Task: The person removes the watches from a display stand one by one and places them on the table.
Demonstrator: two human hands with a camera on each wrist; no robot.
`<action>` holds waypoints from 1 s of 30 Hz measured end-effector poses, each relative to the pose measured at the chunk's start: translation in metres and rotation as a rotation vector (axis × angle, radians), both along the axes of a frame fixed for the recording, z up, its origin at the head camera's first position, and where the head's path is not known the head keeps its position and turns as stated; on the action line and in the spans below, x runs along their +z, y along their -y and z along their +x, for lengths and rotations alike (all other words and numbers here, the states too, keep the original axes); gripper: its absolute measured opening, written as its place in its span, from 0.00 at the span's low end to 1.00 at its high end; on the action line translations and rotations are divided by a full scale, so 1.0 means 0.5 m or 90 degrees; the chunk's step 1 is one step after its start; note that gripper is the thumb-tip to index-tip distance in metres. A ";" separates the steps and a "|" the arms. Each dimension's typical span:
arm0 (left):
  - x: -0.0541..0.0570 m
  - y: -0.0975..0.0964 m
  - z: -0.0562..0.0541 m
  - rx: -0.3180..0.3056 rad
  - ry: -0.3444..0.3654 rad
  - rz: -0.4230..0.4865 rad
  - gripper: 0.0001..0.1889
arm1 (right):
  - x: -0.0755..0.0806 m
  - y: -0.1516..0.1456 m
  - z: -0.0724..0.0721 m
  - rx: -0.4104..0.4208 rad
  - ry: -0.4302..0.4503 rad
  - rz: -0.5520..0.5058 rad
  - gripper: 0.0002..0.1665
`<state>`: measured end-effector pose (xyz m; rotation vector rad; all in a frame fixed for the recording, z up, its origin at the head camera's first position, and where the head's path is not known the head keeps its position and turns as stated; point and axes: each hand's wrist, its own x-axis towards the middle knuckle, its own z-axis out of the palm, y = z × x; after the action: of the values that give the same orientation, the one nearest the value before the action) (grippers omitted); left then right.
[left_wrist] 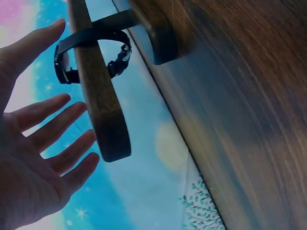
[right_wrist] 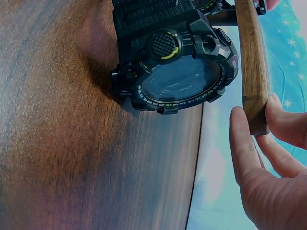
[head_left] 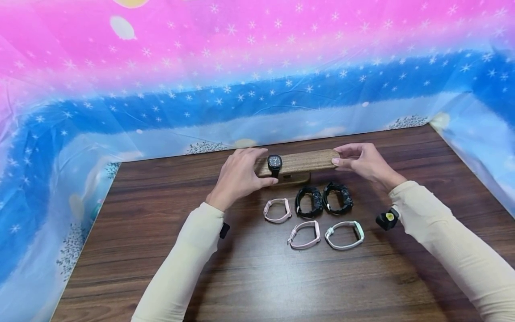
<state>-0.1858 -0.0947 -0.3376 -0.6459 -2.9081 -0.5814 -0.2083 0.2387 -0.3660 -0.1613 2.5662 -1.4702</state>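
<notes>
A wooden watch stand [head_left: 307, 162] has a horizontal bar above a small base [head_left: 297, 180]. One black watch with a squarish face [head_left: 275, 162] loops around the bar near its left end. My left hand [head_left: 240, 174] is beside that end, fingers extended; in the left wrist view the fingertips come close to the bar [left_wrist: 108, 120], and whether they touch is unclear. At the opposite end, my right hand [head_left: 364, 161] pinches the bar between thumb and fingers. Before the stand are two chunky black watches, one on the left [head_left: 309, 202] and one on the right [head_left: 338, 199].
Nearer me on the brown wooden table [head_left: 249, 277] stand a small pink watch [head_left: 288, 208], another pink one [head_left: 318, 231] and a pale watch with a mint-green case [head_left: 360, 230]. A pink and blue snowflake cloth [head_left: 225, 89] hangs behind the table.
</notes>
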 end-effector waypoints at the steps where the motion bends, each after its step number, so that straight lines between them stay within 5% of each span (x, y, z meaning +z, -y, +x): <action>1: -0.001 -0.001 -0.003 0.001 0.004 -0.001 0.44 | 0.000 -0.001 0.000 0.001 -0.001 0.003 0.31; 30: -0.020 -0.020 -0.040 0.000 0.035 0.013 0.36 | -0.002 -0.001 0.000 -0.001 0.006 -0.008 0.30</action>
<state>-0.2060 -0.0847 -0.3476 -0.6385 -2.9480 -0.6375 -0.2084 0.2393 -0.3672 -0.1549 2.5511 -1.4838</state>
